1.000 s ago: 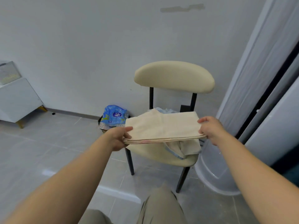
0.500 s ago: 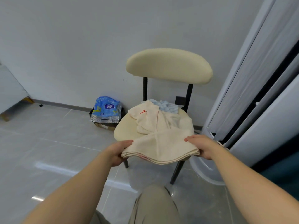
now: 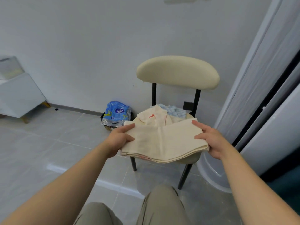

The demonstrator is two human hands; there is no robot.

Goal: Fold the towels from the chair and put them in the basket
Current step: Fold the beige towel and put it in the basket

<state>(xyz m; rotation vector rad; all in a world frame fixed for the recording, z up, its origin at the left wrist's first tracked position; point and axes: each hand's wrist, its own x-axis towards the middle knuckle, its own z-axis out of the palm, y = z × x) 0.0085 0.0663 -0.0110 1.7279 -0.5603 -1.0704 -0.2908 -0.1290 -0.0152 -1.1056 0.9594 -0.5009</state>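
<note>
While facing the chair (image 3: 177,72), holds a folded towel (image 3: 164,140) level by its two short ends, just above the front edge of the cream seat. Pinches the left end with the left hand (image 3: 119,140): thumb on top, forefinger stretched along the far edge, remaining fingers tucked out of sight beneath the cloth. Does the same at the other end with the right hand (image 3: 211,140): thumb pressed on the upper layer, forefinger lying along the far edge, other fingers hidden under the towel. Carries the cloth as a cream stack of several layers, its near edge sagging in a shallow curve, with a faint reddish stripe at the lower left. On the seat just behind it: a crumpled cream towel (image 3: 155,117) with a red mark, touching a bunched light-blue towel (image 3: 175,110) near the black backrest posts. On the floor just right of the chair legs, only partly in view: a pale, round-walled basket (image 3: 211,176). By the wall left of the chair: a blue packet (image 3: 116,113) resting on a dark box (image 3: 103,118). Far left: a white cabinet (image 3: 21,93). At the bottom edge: knees in khaki trousers (image 3: 162,207).
</note>
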